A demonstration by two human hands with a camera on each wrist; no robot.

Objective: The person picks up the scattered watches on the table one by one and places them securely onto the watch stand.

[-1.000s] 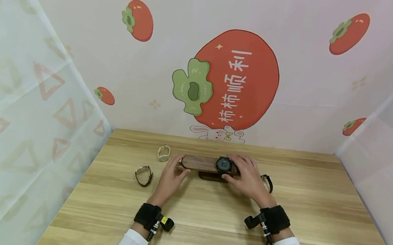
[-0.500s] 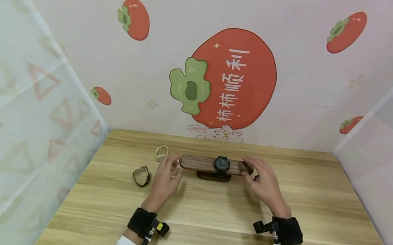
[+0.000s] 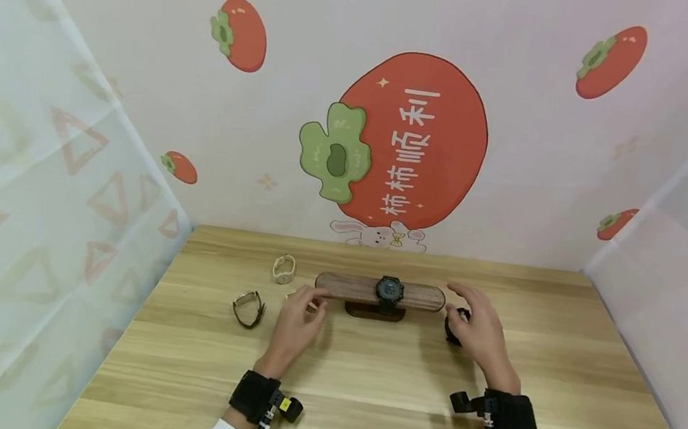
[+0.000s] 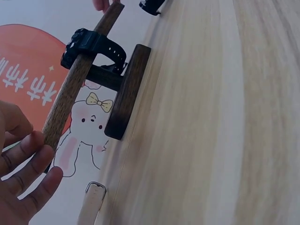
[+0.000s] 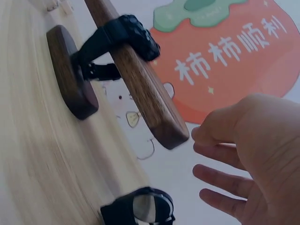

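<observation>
A dark wooden watch stand (image 3: pixel 348 288) has a crossbar above a short base. Strapped round the bar, right of its middle, is a black digital watch (image 3: pixel 389 291). My left hand (image 3: pixel 294 330) is at the bar's left end, its fingertips (image 4: pixel 40 140) right against the wood and its fingers loosely bent. Off the bar's right end, my right hand (image 3: pixel 479 331) has its fingers spread and holds nothing; a gap shows between them in the right wrist view. A second black watch (image 3: pixel 454 327) lies beneath the right hand, partly hidden by it.
On the left of the wooden table (image 3: pixel 372 404) lie a white watch (image 3: pixel 284 269) and a dark-strapped watch (image 3: pixel 249 309). A pale strap with a buckle (image 4: pixel 93 201) shows near my left hand. A printed wall (image 3: pixel 142 75) stands behind the table, with side panels left and right.
My right hand has let go of the bar by the black digital watch and moved right, past the bar's end. My left hand has stayed around the bar's left end, shifting slightly.
</observation>
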